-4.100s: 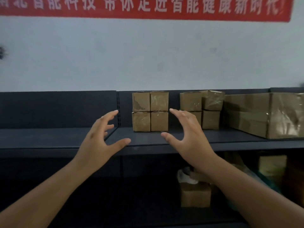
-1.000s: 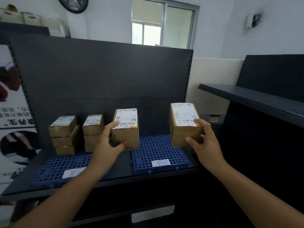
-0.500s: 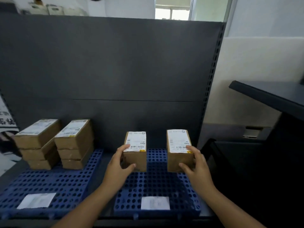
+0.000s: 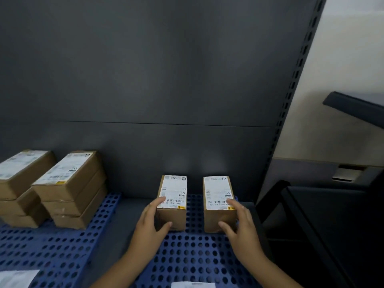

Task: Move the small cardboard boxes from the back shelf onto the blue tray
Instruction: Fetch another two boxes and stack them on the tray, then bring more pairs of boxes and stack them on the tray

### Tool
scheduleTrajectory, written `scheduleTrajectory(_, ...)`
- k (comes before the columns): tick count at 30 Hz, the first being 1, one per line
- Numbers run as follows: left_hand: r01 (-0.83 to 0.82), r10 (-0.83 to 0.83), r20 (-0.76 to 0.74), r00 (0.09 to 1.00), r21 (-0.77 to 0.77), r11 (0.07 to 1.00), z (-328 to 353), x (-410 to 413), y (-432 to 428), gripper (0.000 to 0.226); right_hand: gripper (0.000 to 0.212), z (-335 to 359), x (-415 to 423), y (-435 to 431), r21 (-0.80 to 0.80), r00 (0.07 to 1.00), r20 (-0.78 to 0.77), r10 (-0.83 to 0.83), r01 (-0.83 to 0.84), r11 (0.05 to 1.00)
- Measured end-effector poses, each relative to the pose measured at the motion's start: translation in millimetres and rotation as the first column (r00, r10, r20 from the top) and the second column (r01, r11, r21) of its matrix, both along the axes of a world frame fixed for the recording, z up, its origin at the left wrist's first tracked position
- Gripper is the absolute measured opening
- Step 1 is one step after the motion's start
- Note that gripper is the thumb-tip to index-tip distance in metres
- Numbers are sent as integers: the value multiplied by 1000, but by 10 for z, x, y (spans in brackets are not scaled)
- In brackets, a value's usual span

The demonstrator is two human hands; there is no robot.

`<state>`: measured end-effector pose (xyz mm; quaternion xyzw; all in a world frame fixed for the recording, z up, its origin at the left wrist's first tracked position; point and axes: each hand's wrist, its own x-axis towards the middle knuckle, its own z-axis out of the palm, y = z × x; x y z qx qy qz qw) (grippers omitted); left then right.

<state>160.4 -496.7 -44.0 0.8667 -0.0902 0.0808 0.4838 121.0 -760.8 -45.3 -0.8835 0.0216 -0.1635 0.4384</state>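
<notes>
Cardboard boxes, 2 pcs, on right blue tray (image 4: 187, 256): left hand (image 4: 148, 227) wraps left box (image 4: 172, 201), right hand (image 4: 242, 223) wraps right box (image 4: 218, 202), fingers curled on sides; we'd seat both flat, then let go.

Brown cardboard box (image 4: 171, 201) and its twin (image 4: 218, 203), each topped by a white label with black barcodes and a yellow dot. Under them, a bright blue tray (image 4: 193, 252) peppered with round holes. Dark grey back panel (image 4: 145, 80) behind.

Two labelled cardboard boxes (image 4: 172, 201) (image 4: 218, 202) side by side on blue tray (image 4: 193, 254).
</notes>
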Motion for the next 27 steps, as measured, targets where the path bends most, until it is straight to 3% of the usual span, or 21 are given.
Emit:
scheduleTrajectory(10,23,-24,-41,999,-29,999,65,66,66,81,72,50,34,-26,58,999,-35,-35,37,998)
scheduleTrajectory(13,48,-48,-16,999,-10,999,203,55,116,82,77,192,-58,-23,5,999,-22,-30,30,1000)
scheduleTrajectory(21,190,-194,171,966,40,981,807,-119,166,80,62,851,-633,67,-75,980,101,-172,180,981)
scheduleTrajectory(27,371,-385,333,861,107,922,1278,-371,-44,74,56,1249,-1372,124,-173,928,207,-310,347,922)
